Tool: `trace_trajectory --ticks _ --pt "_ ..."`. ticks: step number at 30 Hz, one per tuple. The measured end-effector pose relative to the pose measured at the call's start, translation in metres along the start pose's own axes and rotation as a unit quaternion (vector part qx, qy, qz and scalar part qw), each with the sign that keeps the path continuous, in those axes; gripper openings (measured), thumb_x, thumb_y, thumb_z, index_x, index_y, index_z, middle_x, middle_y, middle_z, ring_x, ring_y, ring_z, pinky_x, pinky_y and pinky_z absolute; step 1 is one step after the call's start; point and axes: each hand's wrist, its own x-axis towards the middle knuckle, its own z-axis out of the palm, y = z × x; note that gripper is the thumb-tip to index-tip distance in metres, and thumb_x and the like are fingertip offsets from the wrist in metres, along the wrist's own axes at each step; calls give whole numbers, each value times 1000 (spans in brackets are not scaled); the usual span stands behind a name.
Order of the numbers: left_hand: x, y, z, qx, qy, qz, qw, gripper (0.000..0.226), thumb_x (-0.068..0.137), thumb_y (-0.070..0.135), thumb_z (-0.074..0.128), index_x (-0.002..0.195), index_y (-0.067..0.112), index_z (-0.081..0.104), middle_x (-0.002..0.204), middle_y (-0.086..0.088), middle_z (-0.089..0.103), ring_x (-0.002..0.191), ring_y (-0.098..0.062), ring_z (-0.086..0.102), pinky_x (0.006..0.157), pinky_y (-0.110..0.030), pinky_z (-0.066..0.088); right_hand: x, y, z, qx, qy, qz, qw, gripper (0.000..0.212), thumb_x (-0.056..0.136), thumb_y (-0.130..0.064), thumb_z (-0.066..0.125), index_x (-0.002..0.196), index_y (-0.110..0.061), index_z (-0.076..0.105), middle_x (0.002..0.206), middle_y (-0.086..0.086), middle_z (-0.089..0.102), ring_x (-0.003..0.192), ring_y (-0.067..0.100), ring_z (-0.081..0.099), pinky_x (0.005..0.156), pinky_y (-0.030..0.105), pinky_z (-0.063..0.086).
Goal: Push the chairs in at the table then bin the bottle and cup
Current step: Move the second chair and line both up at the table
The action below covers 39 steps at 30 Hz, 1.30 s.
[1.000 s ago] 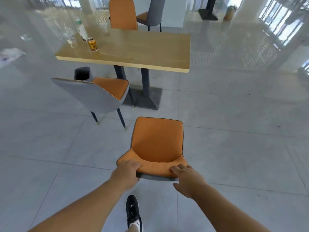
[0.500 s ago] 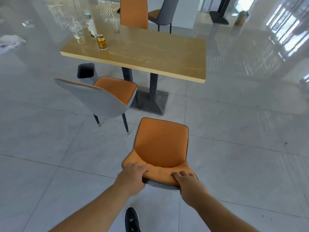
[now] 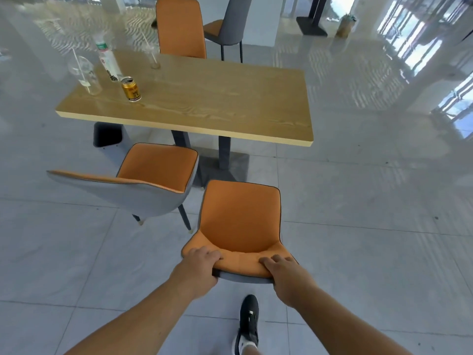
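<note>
My left hand (image 3: 201, 265) and my right hand (image 3: 284, 274) both grip the top edge of the backrest of an orange chair (image 3: 240, 221), which stands a short way in front of the wooden table (image 3: 217, 103). A second orange-and-grey chair (image 3: 143, 180) stands turned at an angle by the table's near left side. On the table's left end stand a clear plastic bottle (image 3: 108, 60), a clear cup with a straw (image 3: 85, 74), a gold can (image 3: 131, 88) and another clear cup (image 3: 153, 56).
A dark bin (image 3: 106, 134) stands on the floor under the table's left end. An orange chair (image 3: 180, 28) and a grey chair (image 3: 227, 26) stand beyond the table. My black shoe (image 3: 248, 321) is on the tiled floor behind the held chair.
The held chair and I have moved closer to the table. Both hands keep their grip on the backrest.
</note>
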Motion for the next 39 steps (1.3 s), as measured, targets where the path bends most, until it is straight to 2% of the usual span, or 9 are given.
trace_trajectory --ticks 13,15,19,23,25,28,34,37,39 --pt "152 -22 -93 -14 7 -4 1000 53 86 34 65 138 36 52 133 7 52 125 -18 42 99 -39 47 138 34 -100 9 12 21 1000 53 97 -14 47 143 -37 39 132 -1 52 117 28 49 81 41 51" --pt "166 -21 -103 -15 -2 17 1000 54 81 41 67 133 36 54 129 8 53 121 -18 45 96 -41 49 146 40 -114 14 8 47 999 49 96 -15 49 141 -35 44 133 -1 52 121 28 48 84 42 51" --pt "171 -16 -115 -11 -90 41 995 64 73 53 67 134 39 50 134 13 51 113 -14 52 86 -35 48 140 36 -123 -17 -70 104 992 47 95 -23 60 139 -30 44 130 0 49 124 29 46 96 53 51" --pt "163 -33 -119 -18 -93 73 993 68 78 55 61 142 38 45 143 11 48 120 -17 51 95 -38 48 141 2 -121 -52 -63 142 986 46 93 -26 57 136 -28 43 129 0 50 125 31 45 107 68 34" --pt "158 -53 -132 -5 -92 81 992 68 78 60 60 140 37 47 141 10 50 120 -16 49 96 -38 48 144 -22 -120 -59 -36 133 989 46 93 -26 56 137 -27 43 131 2 51 126 33 45 112 69 27" --pt "151 -106 -161 55 -72 72 993 59 80 59 61 132 34 53 129 7 54 116 -17 48 93 -39 49 153 -63 -111 -51 3 104 993 44 96 -24 52 138 -26 44 133 3 53 127 33 47 117 62 26" --pt "126 -249 -210 157 -5 -31 987 36 86 45 63 118 32 51 111 7 54 96 -16 53 75 -32 49 180 -125 -106 -52 26 124 991 39 97 -20 48 135 -25 44 131 1 56 124 30 50 117 54 29" --pt "114 -299 -206 164 38 -15 986 41 88 39 61 127 33 53 116 9 60 99 -16 59 75 -32 51 192 -141 -106 -57 44 138 988 31 97 -21 47 127 -27 48 121 -1 60 113 27 55 106 47 39" --pt "112 -311 -201 148 67 6 987 39 80 36 72 118 29 66 106 7 70 90 -18 65 68 -34 53 197 -143 -105 -64 53 139 987 26 96 -24 48 121 -29 51 115 -3 62 106 24 57 93 41 44"
